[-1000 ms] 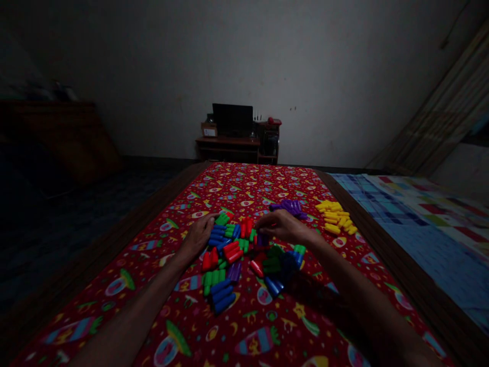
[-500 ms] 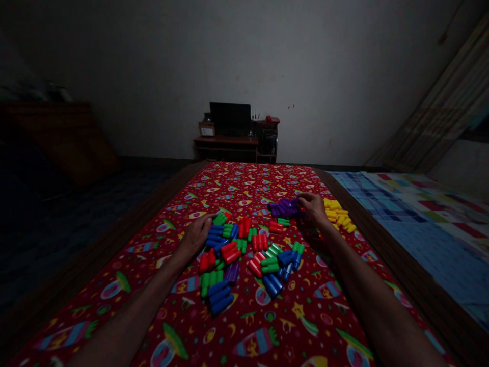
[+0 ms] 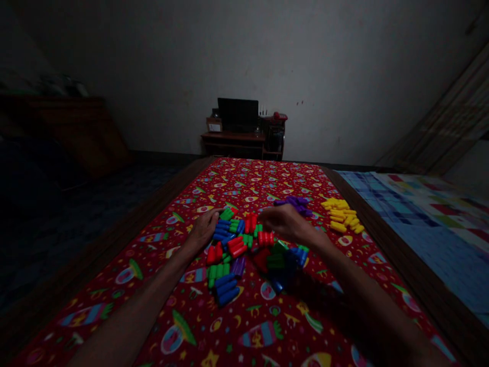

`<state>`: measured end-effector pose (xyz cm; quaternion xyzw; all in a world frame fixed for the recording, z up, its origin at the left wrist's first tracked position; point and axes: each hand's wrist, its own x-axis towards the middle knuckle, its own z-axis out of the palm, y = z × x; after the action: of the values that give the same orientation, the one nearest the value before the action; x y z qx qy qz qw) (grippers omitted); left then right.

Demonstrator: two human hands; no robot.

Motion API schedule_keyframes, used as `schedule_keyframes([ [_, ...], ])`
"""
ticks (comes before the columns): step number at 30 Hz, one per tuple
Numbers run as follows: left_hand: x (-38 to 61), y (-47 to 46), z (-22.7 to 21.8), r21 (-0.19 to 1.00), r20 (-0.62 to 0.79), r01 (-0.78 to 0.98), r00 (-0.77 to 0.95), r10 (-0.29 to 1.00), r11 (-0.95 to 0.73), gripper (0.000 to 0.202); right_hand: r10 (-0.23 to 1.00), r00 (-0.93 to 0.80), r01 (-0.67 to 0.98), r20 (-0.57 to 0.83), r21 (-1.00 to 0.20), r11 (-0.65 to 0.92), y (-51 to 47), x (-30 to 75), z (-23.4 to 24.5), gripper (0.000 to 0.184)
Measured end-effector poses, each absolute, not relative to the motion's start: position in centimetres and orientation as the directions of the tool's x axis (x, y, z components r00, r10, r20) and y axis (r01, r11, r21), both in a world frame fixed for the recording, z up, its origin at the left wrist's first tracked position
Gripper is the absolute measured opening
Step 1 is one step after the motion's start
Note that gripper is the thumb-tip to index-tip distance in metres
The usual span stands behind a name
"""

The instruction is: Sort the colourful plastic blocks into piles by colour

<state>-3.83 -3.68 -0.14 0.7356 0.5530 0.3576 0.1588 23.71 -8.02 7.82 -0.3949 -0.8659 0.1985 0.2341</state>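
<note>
A mixed pile of red, green, blue and purple plastic blocks [image 3: 239,250] lies on a red patterned cloth [image 3: 248,326]. My left hand [image 3: 202,233] rests flat at the pile's left edge, fingers stretched toward a green block. My right hand [image 3: 284,223] hovers over the pile's right part, fingers curled down near the red blocks [image 3: 265,238]; what it holds, if anything, is hidden. Behind it sit a group of purple blocks [image 3: 296,203] and a group of yellow blocks [image 3: 342,214].
The cloth covers a long wooden-edged surface [image 3: 160,191]. A checked blue sheet [image 3: 412,214] lies to the right. A small desk with a dark screen [image 3: 239,114] stands against the far wall. The left side is dark floor.
My right hand was at the purple group half a second ago and has come back left over the mixed pile. The left hand has stayed at the pile's left edge.
</note>
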Motion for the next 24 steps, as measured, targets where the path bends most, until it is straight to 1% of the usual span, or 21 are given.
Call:
schedule_keyframes([
  [1,-3.8,-3.7,-0.2,0.626,0.355,0.700,0.135,0.925,-0.343,0.050,0.669,-0.721,0.534,0.181,-0.471,0.702,-9.5,22.3,7.5,0.020],
  [2,-3.8,-3.6,-0.2,0.623,0.359,0.701,0.138,0.923,-0.347,0.050,0.588,-0.795,0.496,0.150,-0.399,0.771,-10.9,21.1,7.1,0.018],
  [3,-3.8,-3.6,-0.2,0.621,0.364,0.701,0.138,0.921,-0.351,0.050,0.539,-0.829,0.476,0.149,-0.317,0.820,-12.2,20.1,6.5,0.019],
  [4,-3.8,-3.6,-0.2,0.622,0.366,0.700,0.138,0.920,-0.352,0.050,0.504,-0.845,0.460,0.178,-0.238,0.855,-13.3,19.5,5.9,0.024],
  [6,-3.8,-3.6,-0.2,0.626,0.362,0.696,0.141,0.922,-0.352,0.051,0.469,-0.855,0.461,0.222,-0.092,0.883,-14.8,18.9,4.7,0.032],
  [7,-3.8,-3.6,-0.2,0.627,0.358,0.696,0.142,0.923,-0.351,0.052,0.463,-0.855,0.467,0.233,-0.041,0.884,-15.2,18.9,4.2,0.033],
  [9,-3.8,-3.6,-0.2,0.626,0.355,0.699,0.140,0.924,-0.347,0.052,0.466,-0.854,0.481,0.233,0.013,0.876,-15.4,19.0,3.6,0.031],
  [11,-3.8,-3.6,-0.2,0.622,0.356,0.704,0.135,0.925,-0.343,0.052,0.482,-0.845,0.498,0.230,0.013,0.867,-15.0,19.1,3.4,0.027],
  [14,-3.8,-3.6,-0.1,0.620,0.355,0.707,0.134,0.925,-0.340,0.052,0.520,-0.825,0.525,0.223,-0.042,0.850,-13.9,19.2,3.8,0.024],
  [17,-3.8,-3.7,0.0,0.622,0.351,0.706,0.135,0.926,-0.338,0.052,0.577,-0.789,0.554,0.210,-0.162,0.816,-12.3,20.2,5.6,0.022],
  [19,-3.8,-3.7,0.0,0.620,0.349,0.709,0.133,0.928,-0.335,0.052,0.638,-0.744,0.587,0.200,-0.260,0.767,-10.8,21.7,7.2,0.017],
  [21,-3.8,-3.7,0.0,0.620,0.347,0.711,0.131,0.929,-0.332,0.051,0.726,-0.652,0.649,0.219,-0.334,0.684,-8.9,24.0,8.5,0.015],
  [22,-3.8,-3.7,0.0,0.622,0.346,0.710,0.130,0.929,-0.331,0.051,0.780,-0.575,0.695,0.248,-0.355,0.626,-8.0,25.4,8.9,0.017],
  [24,-3.9,-3.6,-0.1,0.625,0.346,0.708,0.127,0.930,-0.329,0.051,0.879,-0.345,0.815,0.330,-0.360,0.454,-6.1,28.1,9.1,0.022],
])
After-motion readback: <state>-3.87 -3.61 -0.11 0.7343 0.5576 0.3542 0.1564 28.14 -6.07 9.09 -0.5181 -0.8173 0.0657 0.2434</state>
